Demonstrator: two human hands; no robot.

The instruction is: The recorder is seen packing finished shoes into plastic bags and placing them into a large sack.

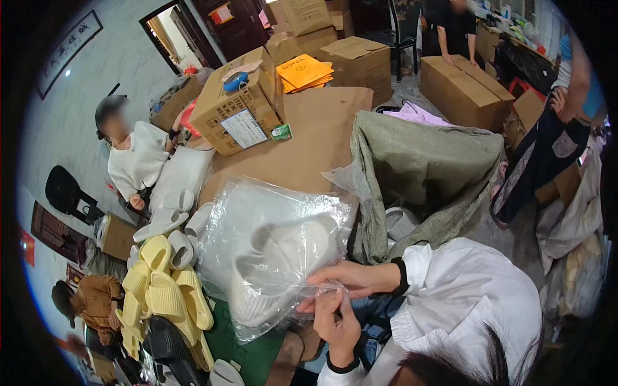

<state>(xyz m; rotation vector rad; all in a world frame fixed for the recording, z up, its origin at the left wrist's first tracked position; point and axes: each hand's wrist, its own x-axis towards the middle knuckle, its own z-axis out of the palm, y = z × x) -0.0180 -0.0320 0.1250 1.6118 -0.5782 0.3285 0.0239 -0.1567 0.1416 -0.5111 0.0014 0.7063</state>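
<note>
A clear plastic bag (270, 225) lies in front of me with a pair of white foam slippers (283, 260) inside. My right hand (351, 278) reaches in from the right and pinches the bag's lower edge. Just below it, my left hand (336, 327) comes up from the bottom and grips the same crinkled edge. Both wrists carry a dark band under white sleeves. The bag rests partly on a brown cardboard sheet (315, 138) and partly on a green surface (248, 350).
Yellow slippers (164, 289) are piled at the left, with white ones (177, 193) behind and black ones (168, 347) in front. An open grey woven sack (425, 167) stands at the right. Cardboard boxes (241, 106) fill the back. Several other people work around the room.
</note>
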